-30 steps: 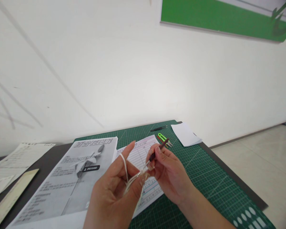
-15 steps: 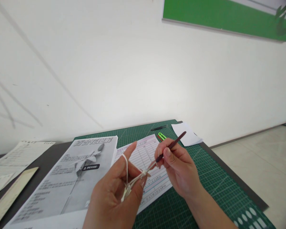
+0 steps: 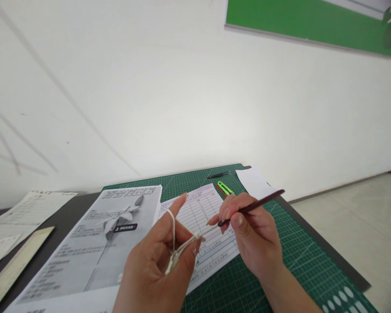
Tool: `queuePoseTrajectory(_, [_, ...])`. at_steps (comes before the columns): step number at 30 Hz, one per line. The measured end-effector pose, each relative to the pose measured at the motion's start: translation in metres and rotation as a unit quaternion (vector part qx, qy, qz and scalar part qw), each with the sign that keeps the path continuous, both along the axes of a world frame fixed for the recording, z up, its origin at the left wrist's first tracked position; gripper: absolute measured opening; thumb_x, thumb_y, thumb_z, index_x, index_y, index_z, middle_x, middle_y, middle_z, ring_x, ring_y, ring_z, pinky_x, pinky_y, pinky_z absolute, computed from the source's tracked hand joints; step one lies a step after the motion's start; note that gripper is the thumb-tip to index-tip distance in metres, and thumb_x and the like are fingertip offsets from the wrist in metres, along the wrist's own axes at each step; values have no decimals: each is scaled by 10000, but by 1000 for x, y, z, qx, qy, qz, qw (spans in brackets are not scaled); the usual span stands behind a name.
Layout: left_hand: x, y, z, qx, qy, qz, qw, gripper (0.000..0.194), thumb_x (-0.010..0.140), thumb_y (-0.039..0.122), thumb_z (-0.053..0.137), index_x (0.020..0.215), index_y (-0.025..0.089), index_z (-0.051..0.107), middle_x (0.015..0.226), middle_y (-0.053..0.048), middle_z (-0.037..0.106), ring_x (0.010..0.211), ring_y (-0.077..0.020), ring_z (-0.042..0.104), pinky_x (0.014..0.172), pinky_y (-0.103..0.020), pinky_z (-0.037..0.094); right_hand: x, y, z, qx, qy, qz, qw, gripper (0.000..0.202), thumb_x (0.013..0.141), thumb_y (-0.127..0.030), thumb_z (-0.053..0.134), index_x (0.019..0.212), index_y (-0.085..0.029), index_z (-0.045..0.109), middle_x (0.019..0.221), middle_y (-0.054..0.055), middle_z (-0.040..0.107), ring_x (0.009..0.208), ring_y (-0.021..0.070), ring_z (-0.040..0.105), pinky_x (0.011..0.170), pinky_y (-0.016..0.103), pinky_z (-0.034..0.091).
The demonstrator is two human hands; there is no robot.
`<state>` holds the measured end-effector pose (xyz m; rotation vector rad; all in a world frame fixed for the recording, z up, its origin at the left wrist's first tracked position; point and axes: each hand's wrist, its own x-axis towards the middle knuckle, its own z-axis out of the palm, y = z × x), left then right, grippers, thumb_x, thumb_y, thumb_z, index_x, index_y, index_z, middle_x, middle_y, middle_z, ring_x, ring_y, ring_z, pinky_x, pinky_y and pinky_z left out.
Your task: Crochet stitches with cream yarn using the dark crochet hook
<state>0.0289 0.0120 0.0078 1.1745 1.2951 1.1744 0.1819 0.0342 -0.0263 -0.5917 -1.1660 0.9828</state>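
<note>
Cream yarn (image 3: 179,254) is pinched between the thumb and fingers of my left hand (image 3: 158,261), and a strand loops round the raised index finger. My right hand (image 3: 256,237) grips a dark maroon crochet hook (image 3: 262,202) like a pen, its handle pointing up to the right. The thin metal end points left toward the yarn at my left fingertips; whether its tip touches the yarn is too small to tell. Both hands are above a printed form (image 3: 198,208) on the green cutting mat (image 3: 299,243).
A printed sheet with a flower picture (image 3: 84,248) lies on the left, with more papers (image 3: 29,211) and a pale strip (image 3: 19,261) beyond. Near the back are black tweezers (image 3: 218,174), a green cutter (image 3: 225,188) and white paper (image 3: 252,180). A white wall stands behind.
My right hand has moved a little right, away from my left hand, and the hook has tilted flatter. My left hand holds the yarn much as before.
</note>
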Motion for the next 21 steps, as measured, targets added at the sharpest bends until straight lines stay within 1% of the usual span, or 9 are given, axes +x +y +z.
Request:
queuePoseTrajectory(4, [4, -1, 5, -13, -22, 29, 999, 386, 683, 308, 746, 1046, 190, 685, 633, 16, 607, 847, -250, 644, 746, -318, 460, 1, -2, -1, 59, -50, -23, 997, 92, 890, -281, 568, 874, -238, 648, 724, 6, 574, 714, 183, 546, 664, 346, 465])
queuePoseTrajectory(6, [3, 1, 5, -6, -22, 16, 1000, 445, 695, 304, 739, 1118, 194, 652, 640, 20, 618, 802, -234, 649, 723, -309, 459, 1, -3, -2, 89, -80, -38, 992, 93, 894, -247, 550, 889, -231, 642, 738, 13, 576, 725, 186, 549, 687, 365, 480])
queuePoseTrajectory(8, [2, 2, 3, 2, -10, -2, 1000, 529, 696, 302, 741, 1198, 199, 609, 627, 30, 612, 707, -210, 640, 690, -304, 457, 2, -5, -2, 120, -115, -55, 985, 102, 892, -219, 536, 909, -226, 636, 740, 19, 583, 711, 187, 553, 698, 387, 501])
queuePoseTrajectory(9, [2, 2, 2, 5, -6, -3, 1000, 564, 695, 298, 743, 1229, 205, 589, 618, 38, 605, 664, -198, 628, 679, -302, 454, 2, -6, -2, 138, -136, -65, 979, 107, 891, -211, 531, 920, -225, 633, 736, 21, 590, 702, 189, 558, 697, 396, 512])
queuePoseTrajectory(11, [2, 3, 1, 14, -5, 16, 1000, 591, 695, 275, 741, 1259, 226, 571, 613, 49, 597, 631, -181, 609, 687, -298, 449, 1, -8, -2, 172, -180, -86, 965, 113, 888, -206, 528, 941, -227, 625, 725, 24, 608, 684, 191, 569, 686, 403, 531])
queuePoseTrajectory(14, [3, 3, -1, 30, -4, 46, 998, 532, 708, 242, 722, 1225, 247, 600, 615, 58, 588, 653, -166, 598, 736, -290, 440, -1, -11, 3, 219, -223, -105, 944, 122, 878, -170, 525, 947, -214, 616, 719, 28, 626, 661, 182, 578, 676, 398, 550])
queuePoseTrajectory(19, [0, 8, -5, 13, 14, 17, 1000, 541, 717, 249, 709, 1242, 209, 585, 614, 47, 578, 619, -162, 565, 646, -284, 430, -5, -11, 11, 285, -268, -123, 912, 158, 832, -69, 512, 927, -153, 607, 688, 46, 628, 618, 164, 579, 669, 383, 568])
queuePoseTrajectory(21, [-1, 10, -5, -2, -13, 18, 1000, 563, 717, 256, 708, 1259, 197, 569, 617, 44, 582, 622, -164, 560, 636, -289, 431, -5, -10, 11, 318, -292, -134, 892, 189, 814, -42, 509, 945, -145, 599, 685, 51, 641, 608, 163, 584, 678, 382, 573])
